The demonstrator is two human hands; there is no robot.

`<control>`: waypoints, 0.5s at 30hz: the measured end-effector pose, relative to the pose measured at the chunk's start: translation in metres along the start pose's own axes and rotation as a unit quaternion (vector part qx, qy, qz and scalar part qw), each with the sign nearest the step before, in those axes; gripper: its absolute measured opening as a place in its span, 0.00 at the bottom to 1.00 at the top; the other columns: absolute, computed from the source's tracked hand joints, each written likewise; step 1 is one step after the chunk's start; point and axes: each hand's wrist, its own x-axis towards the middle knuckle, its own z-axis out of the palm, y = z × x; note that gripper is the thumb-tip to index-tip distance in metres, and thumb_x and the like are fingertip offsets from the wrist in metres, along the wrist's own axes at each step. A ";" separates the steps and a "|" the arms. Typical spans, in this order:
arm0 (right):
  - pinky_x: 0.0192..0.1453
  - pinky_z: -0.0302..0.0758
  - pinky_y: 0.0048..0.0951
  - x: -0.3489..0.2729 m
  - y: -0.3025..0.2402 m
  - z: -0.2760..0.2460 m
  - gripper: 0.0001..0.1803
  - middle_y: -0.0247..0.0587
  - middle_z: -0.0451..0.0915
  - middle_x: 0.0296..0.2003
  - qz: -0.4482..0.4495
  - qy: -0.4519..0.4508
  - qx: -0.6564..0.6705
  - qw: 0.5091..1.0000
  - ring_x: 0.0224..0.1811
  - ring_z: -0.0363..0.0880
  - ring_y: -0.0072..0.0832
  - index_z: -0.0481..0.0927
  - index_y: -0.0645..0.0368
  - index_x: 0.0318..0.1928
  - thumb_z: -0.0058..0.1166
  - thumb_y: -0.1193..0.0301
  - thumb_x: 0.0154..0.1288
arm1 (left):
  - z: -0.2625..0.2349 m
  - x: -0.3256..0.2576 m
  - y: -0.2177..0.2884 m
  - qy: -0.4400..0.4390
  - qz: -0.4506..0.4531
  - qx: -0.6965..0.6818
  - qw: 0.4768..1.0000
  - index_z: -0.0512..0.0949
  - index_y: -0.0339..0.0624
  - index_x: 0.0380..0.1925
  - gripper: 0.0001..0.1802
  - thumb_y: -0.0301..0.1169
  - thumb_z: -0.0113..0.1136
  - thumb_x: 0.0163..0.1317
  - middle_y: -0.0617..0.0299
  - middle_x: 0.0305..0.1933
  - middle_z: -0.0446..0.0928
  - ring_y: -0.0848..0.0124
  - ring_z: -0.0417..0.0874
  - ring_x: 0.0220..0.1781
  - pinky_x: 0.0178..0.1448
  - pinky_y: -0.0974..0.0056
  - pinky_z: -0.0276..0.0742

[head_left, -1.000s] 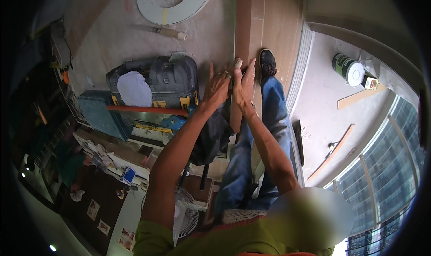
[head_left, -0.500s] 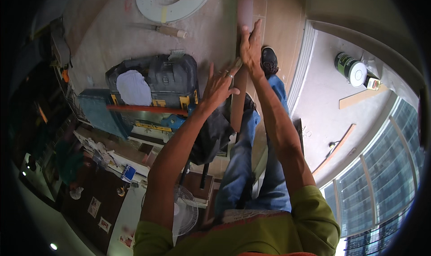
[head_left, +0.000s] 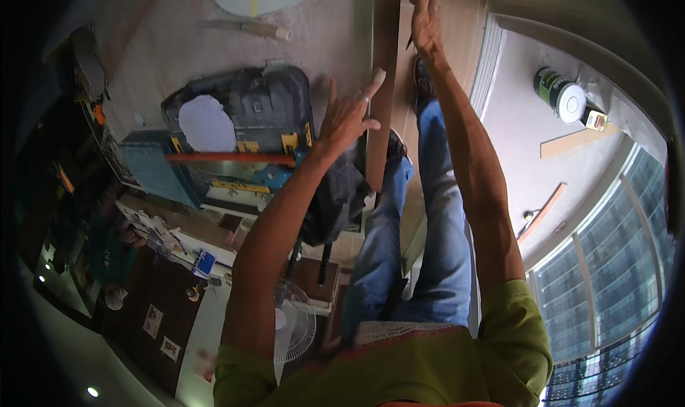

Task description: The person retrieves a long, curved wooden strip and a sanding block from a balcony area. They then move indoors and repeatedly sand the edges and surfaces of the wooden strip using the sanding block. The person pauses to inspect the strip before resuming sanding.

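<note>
A long brown board (head_left: 386, 32) runs away from me along the wood-look floor (head_left: 457, 22). My left hand (head_left: 348, 121) is at the board's left side, fingers spread, a ring on one. One of its fingertips, pale as if wrapped, reaches the board's edge. Farther off, to the right of the board, my right hand (head_left: 427, 30) is stretched out with its fingers extended and seen edge-on. A thin dark pointed thing shows beside its palm; I cannot make out what it is. Below it is my right shoe (head_left: 423, 82).
A black tool case (head_left: 267, 100) with a pale round pad stands at left, near a red bar (head_left: 228, 159) and a blue box (head_left: 153, 164). A black bag (head_left: 335, 200) lies near my left leg. A handled tool (head_left: 267, 30) is farther away. At right stands a paint can (head_left: 560, 93).
My right hand has moved away from me and to the right, off the board. My left hand stays at the board's left edge. My right shoe appears slightly farther forward.
</note>
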 end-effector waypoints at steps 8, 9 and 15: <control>0.40 0.64 0.20 -0.064 0.019 -0.010 0.09 0.23 0.72 0.30 0.107 -0.099 0.010 0.989 0.35 0.66 0.14 0.79 0.55 0.38 0.64 0.66 0.66 | 0.004 -0.007 -0.005 0.023 0.027 0.000 0.999 0.47 0.59 0.79 0.61 0.37 0.78 0.49 0.61 0.77 0.62 0.57 0.65 0.76 0.80 0.31 0.44; 0.39 0.64 0.20 -0.061 0.023 -0.011 0.09 0.23 0.72 0.30 0.055 -0.082 -0.005 0.995 0.35 0.66 0.14 0.79 0.55 0.37 0.64 0.66 0.66 | 0.003 -0.005 -0.003 0.027 0.035 0.005 0.999 0.47 0.59 0.79 0.61 0.37 0.78 0.49 0.62 0.78 0.61 0.56 0.65 0.76 0.80 0.31 0.44; 0.51 0.68 0.28 -0.039 0.031 -0.007 0.12 0.28 0.74 0.38 0.024 -0.078 0.063 0.995 0.43 0.69 0.22 0.78 0.53 0.45 0.62 0.60 0.70 | 0.012 -0.008 -0.006 0.004 0.040 0.114 0.993 0.55 0.67 0.77 0.54 0.46 0.74 0.52 0.77 0.82 0.49 0.62 0.48 0.83 0.82 0.32 0.40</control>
